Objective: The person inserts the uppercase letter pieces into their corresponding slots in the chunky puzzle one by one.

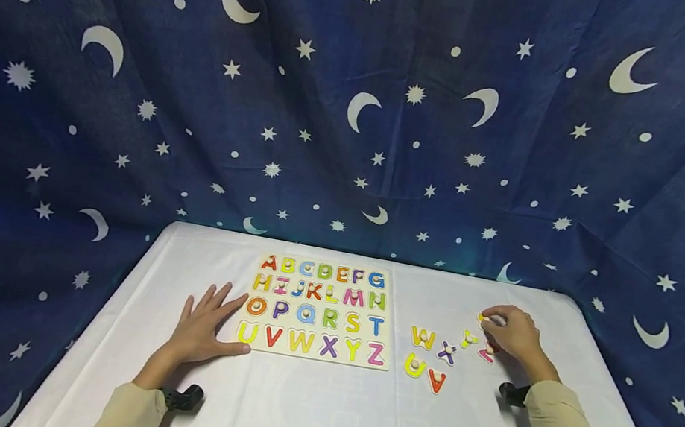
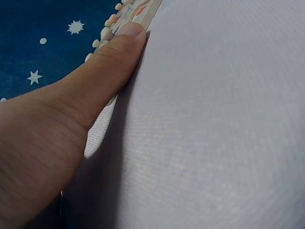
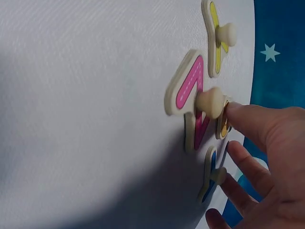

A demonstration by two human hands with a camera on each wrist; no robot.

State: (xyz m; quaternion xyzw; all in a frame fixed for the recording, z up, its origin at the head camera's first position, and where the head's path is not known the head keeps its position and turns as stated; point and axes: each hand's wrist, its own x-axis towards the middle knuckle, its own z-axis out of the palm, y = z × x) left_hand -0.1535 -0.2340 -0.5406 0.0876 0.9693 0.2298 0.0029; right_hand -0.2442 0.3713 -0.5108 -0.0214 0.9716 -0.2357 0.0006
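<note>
A wooden alphabet puzzle board lies on the white table. My left hand, fingers spread, rests at the board's left side; its thumb lies against the near corner. To the board's right, my right hand pinches an orange letter piece low over the table; the forefinger is hidden in the right wrist view. Below that hand lies a pink Z piece with a round knob. A blue letter piece is beside its other fingers. A yellow Y piece lies to its left.
Between the board and my right hand lie more knobbed letters: a W, an X, a U and a V. Behind the table hangs a dark blue cloth with moons and stars.
</note>
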